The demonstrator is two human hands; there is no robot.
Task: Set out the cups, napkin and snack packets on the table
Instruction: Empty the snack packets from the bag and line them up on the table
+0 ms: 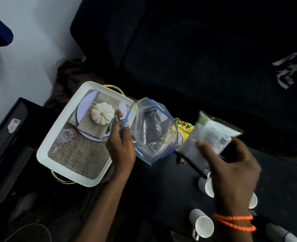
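- Clear, blue-edged plastic zip bag (151, 131) hangs from the left hand (121, 145), which pinches its open rim; it looks limp, light and slippery, so I judge the stiffer zip edge the surest hold.
- Grey-white snack packet (209, 138), blurred, sits pinched in the right hand (231, 170) just beside the bag; it seems light and crinkly, best taken by a flat sealed edge.
- Yellow printed snack packet (184, 130) lies on the dark table (161, 189) between the hands.
- White cups (202, 224) lie tipped near the right wrist; rigid, probably breakable.
- White printed tray (44, 151) rests left of the left hand.
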